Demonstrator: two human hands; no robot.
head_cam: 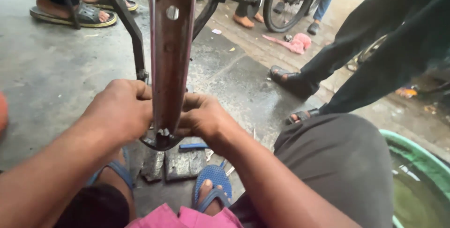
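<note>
Gripping bare bicycle rim [171, 45] from both sides: left hand [123, 111] and right hand [202, 115] clenching around its lower edge. Standing upright, touching dark slab [180, 162] on floor [42, 68]. Likely stiff metal, light, slippery; grasping sidewalls seeming safest.

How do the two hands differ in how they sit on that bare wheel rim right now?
The left hand is closed into a fist, knuckles up, against the rim's left edge; the right hand sits slightly lower on the right edge, fingers curled in toward the rim. More of the left hand's back shows, while the right hand is partly hidden behind the rim. Both press the rim at about the same height, just above its lowest point.
</note>
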